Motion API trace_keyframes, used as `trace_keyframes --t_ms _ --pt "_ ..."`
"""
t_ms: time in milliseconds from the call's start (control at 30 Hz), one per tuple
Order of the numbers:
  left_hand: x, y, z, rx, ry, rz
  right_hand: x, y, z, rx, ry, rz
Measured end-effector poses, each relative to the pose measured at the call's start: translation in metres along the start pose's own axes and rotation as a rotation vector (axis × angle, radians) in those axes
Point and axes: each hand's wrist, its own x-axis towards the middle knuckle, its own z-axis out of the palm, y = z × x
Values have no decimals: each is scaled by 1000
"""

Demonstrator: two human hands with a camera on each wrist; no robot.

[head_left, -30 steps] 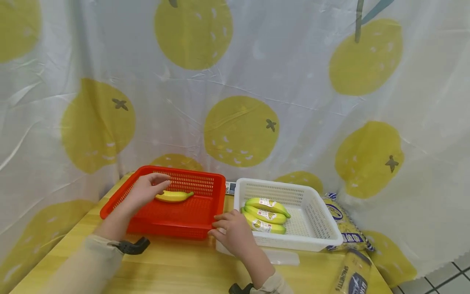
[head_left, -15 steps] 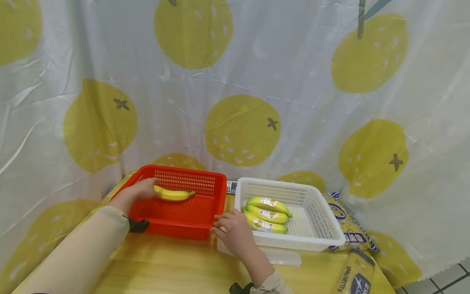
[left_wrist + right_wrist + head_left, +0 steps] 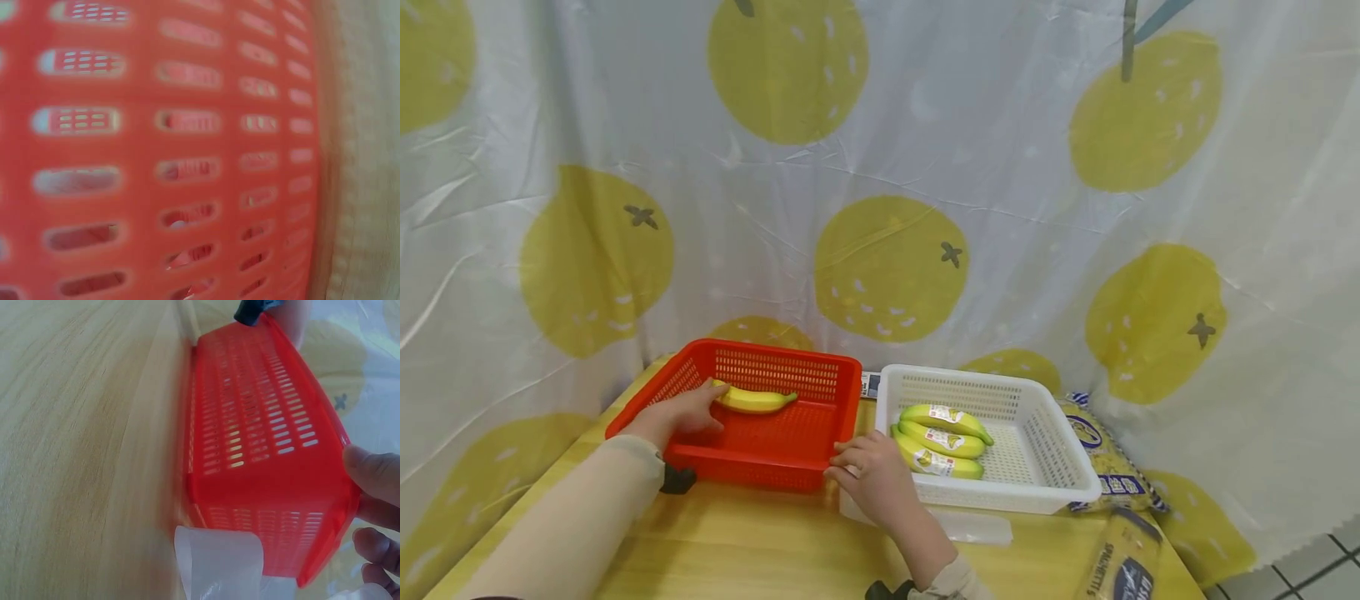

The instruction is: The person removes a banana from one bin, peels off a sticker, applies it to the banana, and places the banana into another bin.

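A yellow banana (image 3: 755,402) lies in the red plastic basket (image 3: 760,473) in the head view. My left hand (image 3: 688,412) reaches in over the basket's left front. Its fingertips are at the banana's left end, and the thumb stands apart, lower down. In the left wrist view, the slotted red wall hides that hand's fingers. At the basket's front right corner, my right hand (image 3: 877,475) holds the rim. The right wrist view has its thumb (image 3: 375,472) on the rim, with the other fingers curled beyond it.
A white basket (image 3: 977,492) with 3 labelled bananas (image 3: 942,442) stands to the right. Beyond it lie a yellow bag (image 3: 1105,458) and a spaghetti pack (image 3: 1123,557). A translucent plastic strip (image 3: 976,527) lies before the white basket. A lemon-print curtain (image 3: 1022,275) hangs behind.
My left hand has come down into the red basket to the banana's left end, then shifted slightly lower and left. The banana and right hand have stayed put.
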Motion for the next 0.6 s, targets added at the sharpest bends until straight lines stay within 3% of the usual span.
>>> trace_keyframes --t_ms 267,500,600 --pt "8 -4 4 93 91 59 0 0 -2 7 -4 3" --pt "9 -4 4 175 104 -5 0 0 -2 14 -13 20" --pt "8 -4 5 189 116 12 0 0 -2 13 -15 23"
